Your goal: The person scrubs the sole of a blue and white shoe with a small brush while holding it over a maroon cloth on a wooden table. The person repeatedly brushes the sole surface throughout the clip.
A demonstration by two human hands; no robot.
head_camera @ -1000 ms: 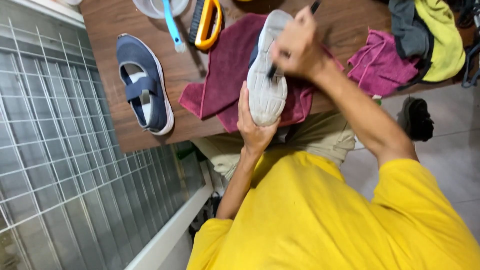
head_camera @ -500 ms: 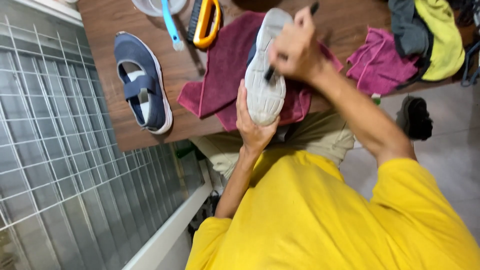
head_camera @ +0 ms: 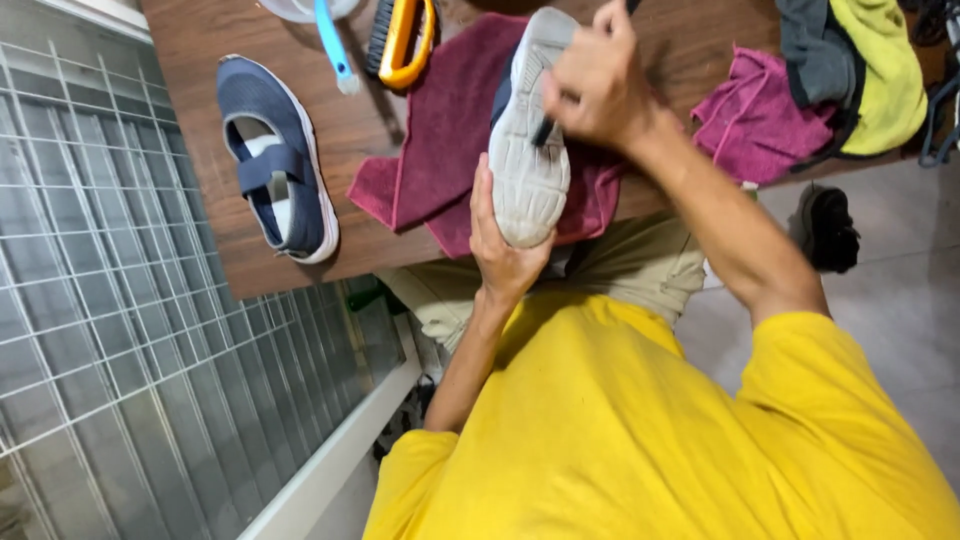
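My left hand (head_camera: 500, 250) grips the heel end of a shoe (head_camera: 530, 160) turned sole-up, its pale grey sole facing me. My right hand (head_camera: 595, 85) is closed around a thin dark tool (head_camera: 543, 130) whose tip rests on the sole. The shoe is held over a maroon towel (head_camera: 440, 130) spread on the brown wooden table (head_camera: 350, 130). The matching navy slip-on shoe (head_camera: 275, 165) lies upright on the table to the left.
A yellow-handled brush (head_camera: 405, 40), a light blue handle (head_camera: 333, 45) and a white bowl edge (head_camera: 300, 10) sit at the table's far side. A pink cloth (head_camera: 755, 115) and grey and yellow-green garments (head_camera: 850, 60) lie right. A wire grid (head_camera: 110, 330) stands left; a dark shoe (head_camera: 830, 230) is on the floor.
My right hand with the tool has shifted slightly along the sole. The left hand and the shoe stay where they were.
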